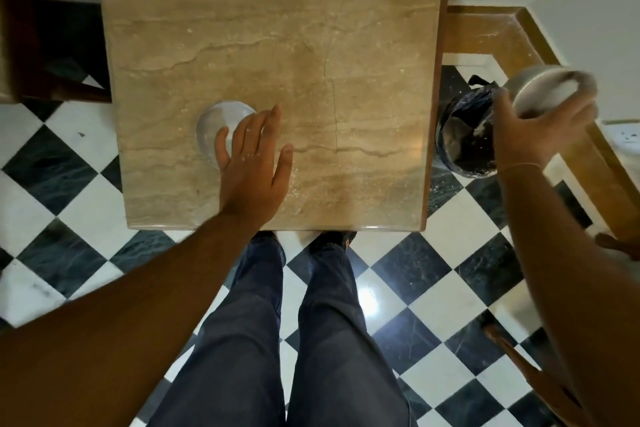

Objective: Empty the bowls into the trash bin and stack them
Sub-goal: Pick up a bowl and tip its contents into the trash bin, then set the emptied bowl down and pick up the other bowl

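On the beige marble-topped desk [277, 45] in front of me stands one clear, round glass bowl [218, 121], upright near the front left part of the top, and it looks empty. My left hand [254, 158] lies flat over the desk with the fingers spread wide, holding nothing; its outer fingers overlap the right edge of that bowl, though I cannot tell whether they touch it. A scatter of pale crumbs lies on the marble beside my thumb.

My right hand [535, 130] is out past the right edge of the desk, closed around a second bowl, a round metal bowl with a white inside [550, 90]. That bowl is tilted steeply on its side, its mouth turned away from me, and it is blurred. Something whitish shows at its upper rim, but I cannot make out what.

Below and just left of that hand, on the floor tight against the desk's right side, stands one round trash bin lined with a dark plastic bag [464, 135]. Crumpled brownish and white waste shows inside it.

So I count two bowls, one bin and my two hands. Beneath the desk's near edge are my two legs in dark blue trousers [294, 340], standing on the black and white chequered tile floor [433, 288].
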Motion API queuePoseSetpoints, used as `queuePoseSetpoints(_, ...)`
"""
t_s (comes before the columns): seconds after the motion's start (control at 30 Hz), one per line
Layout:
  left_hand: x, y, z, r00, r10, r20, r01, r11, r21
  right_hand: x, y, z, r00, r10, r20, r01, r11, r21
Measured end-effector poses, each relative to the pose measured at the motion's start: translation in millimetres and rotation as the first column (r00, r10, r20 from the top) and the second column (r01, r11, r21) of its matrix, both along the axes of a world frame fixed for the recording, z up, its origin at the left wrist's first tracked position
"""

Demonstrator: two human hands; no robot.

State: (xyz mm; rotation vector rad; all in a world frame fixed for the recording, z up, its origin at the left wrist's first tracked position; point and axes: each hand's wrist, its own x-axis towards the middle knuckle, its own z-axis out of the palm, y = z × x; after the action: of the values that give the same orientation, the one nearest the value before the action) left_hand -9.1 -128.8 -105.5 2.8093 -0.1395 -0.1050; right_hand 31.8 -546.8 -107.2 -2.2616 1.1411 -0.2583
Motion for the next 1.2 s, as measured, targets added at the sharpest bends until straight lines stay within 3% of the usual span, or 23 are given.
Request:
queuePoseSetpoints(0.07,-1,1,1,1.0,-0.017,-0.022,0.018,1.0,0.002,-5,0,-4,0.99,-0.063,-0.129,0.074,0.994,0.081)
queuePoseSetpoints(0.17,-2,1,2,0.999,-0.024,-0.037,0.024,1.0,-0.005,-19,-14,-18,0.984,-0.067,-0.168,0.074,0.997,0.038)
queuePoseSetpoints(0.27,-6,7,5,0.999,-0.013,-0.052,0.014,1.0,0.014,-17,-14,-17,0.971,-0.173,-0.163,0.206,0.955,0.215)
queuePoseSetpoints(0.33,-6,13,5,0.998,-0.004,-0.07,0.006,1.0,0.027,-19,-13,-12,0.967,-0.248,-0.056,0.248,0.877,0.411)
queuePoseSetpoints(0.37,-4,15,6,0.997,0.006,-0.078,-0.004,0.999,0.034,-17,-10,-5,0.958,-0.288,-0.016,0.249,0.797,0.551)
queuePoseSetpoints(0.43,-6,22,5,0.994,0.044,-0.096,-0.038,0.998,0.057,-14,6,16,0.932,-0.362,-0.033,0.216,0.479,0.851)
queuePoseSetpoints(0.47,-6,26,5,0.992,0.061,-0.111,-0.053,0.996,0.071,-15,17,24,0.924,-0.376,-0.061,0.188,0.312,0.931)
queuePoseSetpoints(0.53,-3,32,4,0.986,0.086,-0.143,-0.073,0.993,0.095,-21,38,32,0.937,-0.333,-0.111,0.147,0.087,0.985)
queuePoseSetpoints(0.6,1,37,3,0.981,0.119,-0.155,-0.099,0.987,0.129,-24,62,33,0.964,-0.234,-0.13,0.127,-0.028,0.992)
queuePoseSetpoints(0.67,6,42,3,0.969,0.159,-0.188,-0.131,0.979,0.154,-22,89,30,0.984,-0.132,-0.123,0.115,-0.064,0.991)
queuePoseSetpoints(0.73,11,46,2,0.95,0.197,-0.24,-0.161,0.974,0.16,-20,113,26,0.991,-0.065,-0.117,0.113,-0.059,0.992)
queuePoseSetpoints(0.83,20,50,0,0.916,0.228,-0.331,-0.19,0.971,0.144,-12,141,19,0.993,-0.024,-0.12,0.12,0.033,0.992)
queuePoseSetpoints(0.9,26,51,0,0.897,0.233,-0.375,-0.2,0.972,0.125,-5,155,18,0.989,0.054,-0.134,0.124,0.158,0.98)
queuePoseSetpoints(1.0,32,52,2,0.893,0.213,-0.397,-0.193,0.977,0.09,-1,169,13,0.957,0.203,-0.208,0.1,0.443,0.891)
queuePoseSetpoints(1.2,43,50,8,0.881,0.169,-0.443,-0.154,0.986,0.07,2,182,4,0.92,0.303,-0.249,-0.007,0.646,0.764)
